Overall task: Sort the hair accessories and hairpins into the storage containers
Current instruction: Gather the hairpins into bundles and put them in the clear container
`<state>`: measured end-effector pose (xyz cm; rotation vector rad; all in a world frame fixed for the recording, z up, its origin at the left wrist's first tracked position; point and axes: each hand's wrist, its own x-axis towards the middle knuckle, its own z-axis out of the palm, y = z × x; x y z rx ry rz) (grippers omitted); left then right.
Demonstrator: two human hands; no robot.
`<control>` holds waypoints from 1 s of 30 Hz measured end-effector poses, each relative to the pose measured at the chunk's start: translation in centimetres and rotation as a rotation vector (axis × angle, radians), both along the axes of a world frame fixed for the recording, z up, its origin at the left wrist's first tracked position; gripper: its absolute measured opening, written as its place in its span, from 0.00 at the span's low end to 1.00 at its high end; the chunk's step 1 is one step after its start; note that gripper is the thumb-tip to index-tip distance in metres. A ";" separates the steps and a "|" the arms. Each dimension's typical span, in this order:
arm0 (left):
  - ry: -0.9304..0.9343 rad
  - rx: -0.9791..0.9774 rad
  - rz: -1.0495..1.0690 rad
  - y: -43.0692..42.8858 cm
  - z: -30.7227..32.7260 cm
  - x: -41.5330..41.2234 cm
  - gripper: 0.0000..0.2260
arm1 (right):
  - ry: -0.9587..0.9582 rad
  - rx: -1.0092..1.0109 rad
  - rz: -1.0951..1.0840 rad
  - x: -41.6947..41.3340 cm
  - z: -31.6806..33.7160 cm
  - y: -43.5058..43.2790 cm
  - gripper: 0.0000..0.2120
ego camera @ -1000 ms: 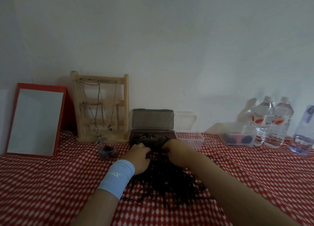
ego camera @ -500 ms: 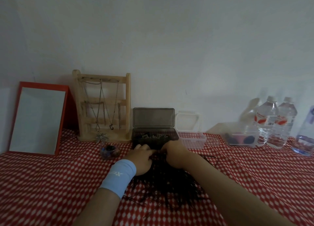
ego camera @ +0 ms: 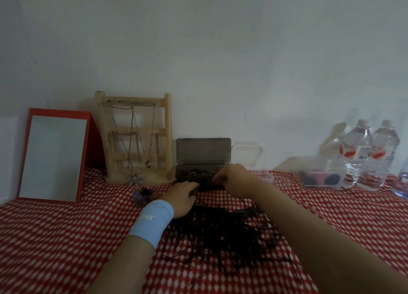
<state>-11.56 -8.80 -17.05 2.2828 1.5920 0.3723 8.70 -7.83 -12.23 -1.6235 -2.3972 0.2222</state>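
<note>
Right hand curled over the grey box, grip unclear. Left hand rests loose-fingered at the far edge of the hairpin pile.

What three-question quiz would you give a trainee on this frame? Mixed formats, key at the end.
1. True or false: the lid of the dark box is shut.
2. Where does the hairpin pile lie? A) on the checked cloth, in front of the box; B) all inside the box; C) on top of the lid.
3. Which wrist wears the blue band?
Key: 1 false, the lid stands open. 2 A. 3 the left.
</note>
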 end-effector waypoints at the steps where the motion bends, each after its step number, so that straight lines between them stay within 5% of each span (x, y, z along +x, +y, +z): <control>1: 0.002 -0.013 0.008 0.3 0.3 -0.1 0.22 | -0.008 -0.007 0.008 -0.1 0.1 0.1 0.24; 21: 0.095 -0.047 -0.050 -1.6 1.7 2.2 0.17 | -0.055 -0.224 0.063 1.0 -0.3 -1.9 0.19; 25: 0.123 -0.070 -0.090 -2.0 1.0 4.5 0.19 | -0.228 -0.091 -0.013 3.3 0.1 -2.7 0.20; 30: 0.173 -0.056 -0.084 -2.4 0.8 6.4 0.18 | -0.339 -0.211 -0.040 4.5 -0.8 -5.0 0.20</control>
